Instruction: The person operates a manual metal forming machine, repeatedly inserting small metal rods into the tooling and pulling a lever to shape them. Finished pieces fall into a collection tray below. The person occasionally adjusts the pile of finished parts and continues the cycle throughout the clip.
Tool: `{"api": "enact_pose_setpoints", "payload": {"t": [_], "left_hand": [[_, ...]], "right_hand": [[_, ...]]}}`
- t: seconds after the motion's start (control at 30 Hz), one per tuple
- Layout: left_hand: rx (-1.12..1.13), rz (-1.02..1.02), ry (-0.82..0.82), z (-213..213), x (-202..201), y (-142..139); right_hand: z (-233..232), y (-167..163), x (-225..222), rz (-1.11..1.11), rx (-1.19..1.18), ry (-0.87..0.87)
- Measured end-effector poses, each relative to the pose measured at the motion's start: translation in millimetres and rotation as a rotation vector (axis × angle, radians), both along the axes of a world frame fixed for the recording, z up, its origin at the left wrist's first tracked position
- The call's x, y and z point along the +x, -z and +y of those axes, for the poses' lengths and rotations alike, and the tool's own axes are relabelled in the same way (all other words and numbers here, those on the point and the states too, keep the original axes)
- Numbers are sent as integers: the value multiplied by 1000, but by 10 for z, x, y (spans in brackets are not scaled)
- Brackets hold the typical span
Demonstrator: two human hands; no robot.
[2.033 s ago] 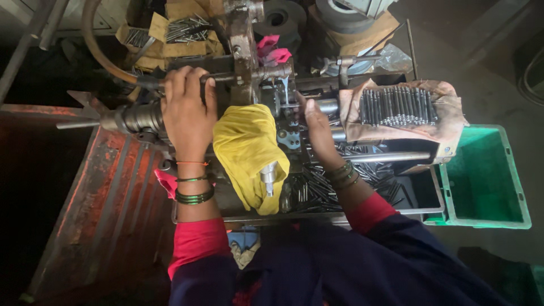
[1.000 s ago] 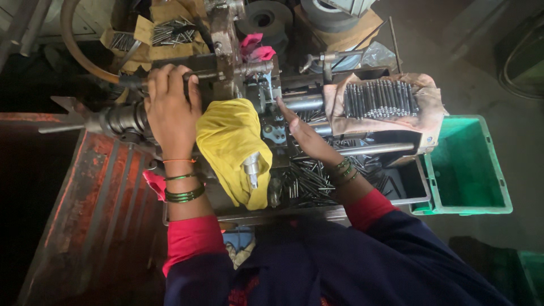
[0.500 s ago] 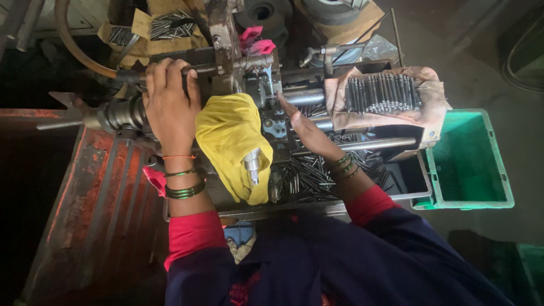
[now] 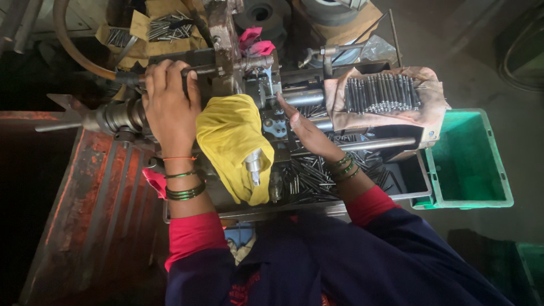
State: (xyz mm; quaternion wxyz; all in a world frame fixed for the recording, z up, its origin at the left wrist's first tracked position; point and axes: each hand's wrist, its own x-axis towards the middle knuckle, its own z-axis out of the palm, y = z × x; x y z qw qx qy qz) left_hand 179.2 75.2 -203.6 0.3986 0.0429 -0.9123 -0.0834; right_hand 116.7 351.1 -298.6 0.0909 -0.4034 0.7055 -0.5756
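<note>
My left hand (image 4: pixel 169 105) is wrapped around a dark metal lever (image 4: pixel 170 65) on the left side of a small machine (image 4: pixel 238 51). My right hand (image 4: pixel 303 130) reaches into the middle of the machine, fingers together near the clamp block (image 4: pixel 275 122); whether it pinches a pin is hidden. A yellow cloth (image 4: pixel 235 141) is draped over a handle between my two forearms. Several dark metal pins (image 4: pixel 317 175) lie loose in the tray under my right wrist.
A brown paper-lined box (image 4: pixel 385 93) holds a row of metal pins at the right. A green plastic crate (image 4: pixel 467 158) stands further right. More pins sit in cardboard (image 4: pixel 164 25) at the back left. A rusty red metal surface (image 4: pixel 85 204) lies at my left.
My right hand has shifted from the pin tray up toward the machine's clamp. My left hand has stayed on the lever. The view has moved slightly.
</note>
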Motion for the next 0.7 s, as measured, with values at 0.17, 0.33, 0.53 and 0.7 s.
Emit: {"api": "enact_pose_setpoints", "payload": {"t": [0.17, 0.33, 0.53, 0.7], "left_hand": [[-18, 8, 4, -2, 25, -16], [-5, 17, -8, -120, 99, -14], [-45, 1, 13, -314, 126, 45], [-62, -8, 10, -430, 165, 98]], "right_hand": [[-1, -45, 50, 13, -13, -7], [-64, -80, 146, 24, 12, -3], [-49, -70, 206, 28, 9, 55], [173, -88, 287, 225, -24, 339]]}}
